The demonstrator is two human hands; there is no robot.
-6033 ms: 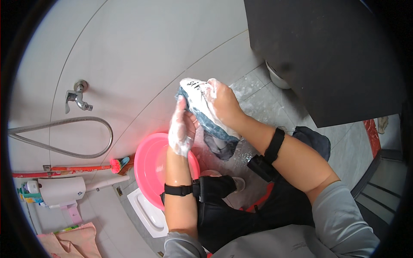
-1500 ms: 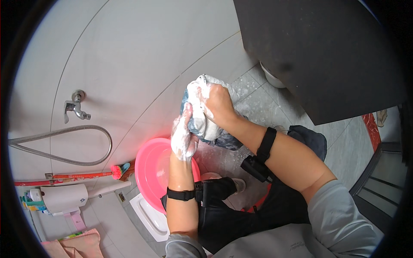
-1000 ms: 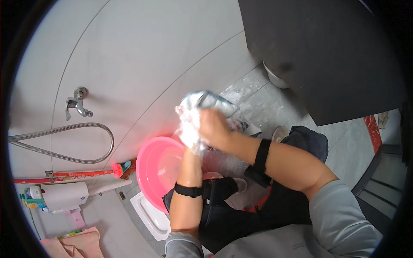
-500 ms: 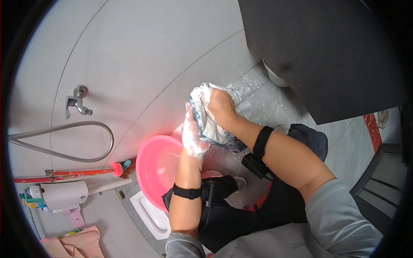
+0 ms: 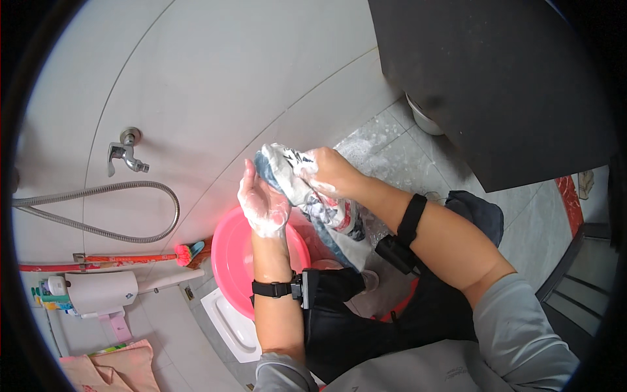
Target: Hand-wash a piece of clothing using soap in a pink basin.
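A wet garment (image 5: pixel 333 212), white with dark and red print and grey-blue parts, hangs bunched in front of me. My right hand (image 5: pixel 332 171) is closed around its upper part, with some suds on the fingers. My left hand (image 5: pixel 262 204) is coated in white foam, palm turned up and fingers stretched out. It lies against the garment's left end, which covers some of its fingers. Below my left hand stands a pink basin (image 5: pixel 225 268), partly hidden by my left forearm.
A tap (image 5: pixel 127 153) and a looped metal hose (image 5: pixel 173 202) are on the left wall. A white tray (image 5: pixel 225 326) lies beside the basin. Suds wet the tiled floor (image 5: pixel 385 147). A dark panel (image 5: pixel 496 91) stands far right, and dark cloth (image 5: pixel 480 215) lies beyond my right arm.
The bunched garment has opened out, its printed side showing and its lower end hanging down. My left hand has moved left and turned palm up, while my right hand still grips the garment.
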